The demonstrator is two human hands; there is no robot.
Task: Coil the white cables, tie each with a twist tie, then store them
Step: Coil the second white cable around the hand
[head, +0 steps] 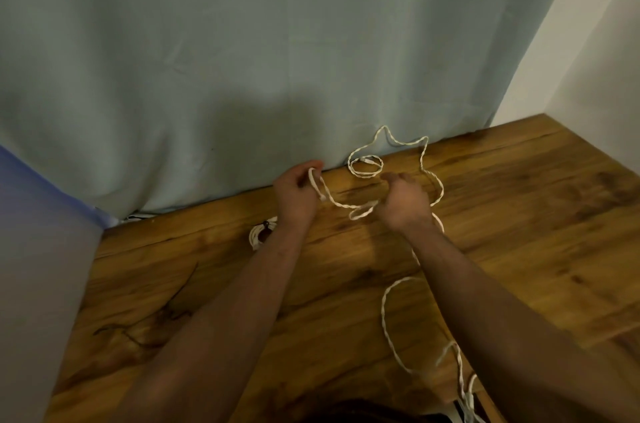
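Note:
A long white braided cable (386, 315) lies loose over the wooden table (519, 215). It loops near the curtain, runs under my right forearm and trails off the near edge. My left hand (296, 196) is shut on one end of this cable, with a small loop over its fingers. My right hand (403, 203) is closed on the same cable a short way along, and a slack stretch hangs between the two hands. A second white cable (258, 234), coiled and tied with a dark twist tie, lies on the table partly hidden behind my left wrist.
A grey-green curtain (277, 59) hangs along the table's far edge. A pale blue-grey surface (38, 249) borders the table on the left, and a white wall (588, 59) stands at the right. A dark object (136, 216) peeks out under the curtain's hem.

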